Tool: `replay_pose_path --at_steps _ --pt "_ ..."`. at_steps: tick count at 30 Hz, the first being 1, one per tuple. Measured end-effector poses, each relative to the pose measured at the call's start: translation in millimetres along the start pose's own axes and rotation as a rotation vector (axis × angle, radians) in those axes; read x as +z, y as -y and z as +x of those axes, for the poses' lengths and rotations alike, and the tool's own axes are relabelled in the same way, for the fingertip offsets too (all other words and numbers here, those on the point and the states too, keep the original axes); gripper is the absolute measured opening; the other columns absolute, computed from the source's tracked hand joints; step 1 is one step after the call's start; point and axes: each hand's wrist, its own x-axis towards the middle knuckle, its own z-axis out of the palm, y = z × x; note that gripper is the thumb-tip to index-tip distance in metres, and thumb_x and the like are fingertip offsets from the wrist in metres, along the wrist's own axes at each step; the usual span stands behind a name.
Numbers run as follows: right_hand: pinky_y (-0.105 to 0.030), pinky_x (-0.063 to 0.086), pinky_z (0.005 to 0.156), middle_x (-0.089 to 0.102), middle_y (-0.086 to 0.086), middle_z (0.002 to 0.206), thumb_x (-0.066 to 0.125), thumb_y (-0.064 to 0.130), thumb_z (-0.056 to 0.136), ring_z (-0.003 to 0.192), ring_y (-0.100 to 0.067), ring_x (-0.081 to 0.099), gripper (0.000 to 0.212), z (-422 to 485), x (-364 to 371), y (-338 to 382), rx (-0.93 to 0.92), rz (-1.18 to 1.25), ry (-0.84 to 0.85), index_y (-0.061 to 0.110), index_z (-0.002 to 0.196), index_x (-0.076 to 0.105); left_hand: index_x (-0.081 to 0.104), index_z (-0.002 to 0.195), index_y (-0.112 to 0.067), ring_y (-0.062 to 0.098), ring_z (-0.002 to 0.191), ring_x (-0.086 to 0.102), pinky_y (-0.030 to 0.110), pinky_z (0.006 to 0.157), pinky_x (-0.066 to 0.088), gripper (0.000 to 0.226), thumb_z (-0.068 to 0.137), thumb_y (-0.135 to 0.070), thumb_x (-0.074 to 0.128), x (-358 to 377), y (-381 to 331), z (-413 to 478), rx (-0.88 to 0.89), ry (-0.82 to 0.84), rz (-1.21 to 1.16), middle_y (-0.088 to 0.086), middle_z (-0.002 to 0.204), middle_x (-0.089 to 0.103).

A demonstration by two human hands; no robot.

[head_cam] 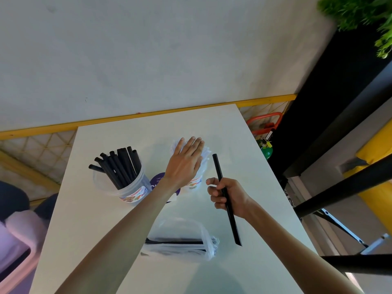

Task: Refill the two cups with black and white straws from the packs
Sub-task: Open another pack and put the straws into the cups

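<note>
On the white table [106, 240] a clear cup [135, 190] at the left holds several black straws [121, 166]. A second cup [194, 183] with white straws [206, 154] stands to its right. My left hand [186, 160] lies flat, fingers straight, over the tops of the white straws. My right hand [228, 197] grips one black straw [218, 166] that slants from above the hand down to the right of the pack. A clear plastic pack [180, 240] with black straws inside lies near the front of the table.
A purple round sticker [157, 181] lies between the cups. Right of the table stand black frame bars [343, 187], a green cylinder [266, 150] and an orange frame [265, 122]. A yellow-edged wall runs behind. Someone's dark clothing [12, 198] shows at the left.
</note>
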Motion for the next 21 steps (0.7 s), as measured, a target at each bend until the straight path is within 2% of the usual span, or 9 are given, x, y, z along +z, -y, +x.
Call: replay_pose_path --at_steps 2,4,8,9,11,13,16,18,21 --pt "-0.017 0.023 0.036 0.041 0.005 0.052 0.026 0.006 0.079 0.036 -0.006 0.026 0.027 0.4 4.3 -0.6 0.004 -0.012 0.01 0.015 0.08 0.052 0.053 0.129 -0.004 0.025 0.126 0.049 0.043 0.109 0.03 0.052 0.096 -0.03 0.023 0.1 2.4 -1.6 -0.027 0.002 0.01 0.01 0.135 0.054" --pt "-0.016 0.023 0.036 0.04 0.005 0.051 0.025 0.005 0.079 0.035 -0.006 0.026 0.028 0.0 8.7 0.4 0.003 -0.023 0.021 0.016 0.079 0.052 0.049 0.132 -0.002 0.027 0.128 0.047 0.044 0.108 0.026 0.054 0.095 -0.031 0.022 -0.5 3.0 -2.8 -0.035 0.013 -0.045 0.013 0.136 0.052" --pt "-0.017 0.022 0.037 0.04 0.005 0.051 0.025 0.005 0.08 0.035 -0.006 0.026 0.028 0.0 16.0 3.8 -0.003 -0.056 0.043 0.016 0.077 0.05 0.014 0.147 -0.006 0.024 0.142 0.022 0.031 0.115 0.005 0.063 0.093 -0.038 0.011 -13.4 4.0 -9.2 -0.107 -0.039 -0.263 0.01 0.152 0.027" --pt "-0.017 0.021 0.037 0.039 0.005 0.051 0.025 0.005 0.08 0.035 -0.006 0.025 0.027 0.5 18.7 5.0 -0.005 -0.064 0.052 0.016 0.076 0.049 0.01 0.148 -0.008 0.023 0.143 0.019 0.028 0.115 0.004 0.061 0.094 -0.036 0.013 -20.2 3.8 -11.2 -0.145 -0.094 -0.349 0.009 0.154 0.024" --pt "-0.017 0.02 0.037 0.039 0.005 0.05 0.025 0.005 0.08 0.034 -0.006 0.026 0.025 3.2 26.9 6.6 -0.011 -0.081 0.081 0.015 0.074 0.047 0.014 0.148 -0.011 0.02 0.14 0.026 0.022 0.111 0.017 0.055 0.096 -0.028 0.025 -37.3 1.9 -16.2 -0.25 -0.231 -0.54 0.006 0.152 0.028" --pt "-0.017 0.021 0.037 0.039 0.006 0.049 0.029 0.007 0.077 0.034 -0.006 0.026 0.019 7.7 38.7 7.2 -0.018 -0.106 0.126 0.015 0.073 0.046 0.027 0.145 -0.014 0.015 0.128 0.044 0.02 0.098 0.035 0.052 0.095 -0.025 0.034 -53.8 -0.7 -23.2 -0.375 -0.33 -0.729 0.004 0.143 0.042" --pt "-0.016 0.023 0.037 0.039 0.006 0.05 0.031 0.008 0.075 0.034 -0.006 0.026 0.017 17.4 59.8 7.1 -0.027 -0.163 0.194 0.016 0.071 0.045 0.042 0.135 -0.012 0.007 0.089 0.059 0.017 0.079 0.049 0.044 0.092 -0.018 0.051 -69.5 -2.7 -36.9 -0.578 -0.403 -0.979 0.001 0.115 0.058" --pt "-0.016 0.022 0.037 0.039 0.005 0.05 0.027 0.005 0.079 0.034 -0.006 0.026 0.022 24.4 74.8 6.1 -0.016 -0.2 0.226 0.016 0.068 0.042 0.043 0.131 -0.017 0.002 0.074 0.058 0.012 0.067 0.048 0.046 0.088 -0.016 0.059 -72.5 -0.5 -47.4 -0.735 -0.31 -1.091 -0.008 0.097 0.058" --pt "-0.017 0.025 0.038 0.042 0.003 0.05 0.033 0.007 0.079 0.036 -0.007 0.029 0.018 31.4 98.6 2.5 -0.002 -0.275 0.251 0.016 0.065 0.04 0.05 0.123 -0.015 0.014 0.064 0.06 0.028 0.064 0.051 0.043 0.083 -0.014 0.064 -67.2 11.3 -64.5 -0.864 -0.203 -1.185 -0.004 0.079 0.061"
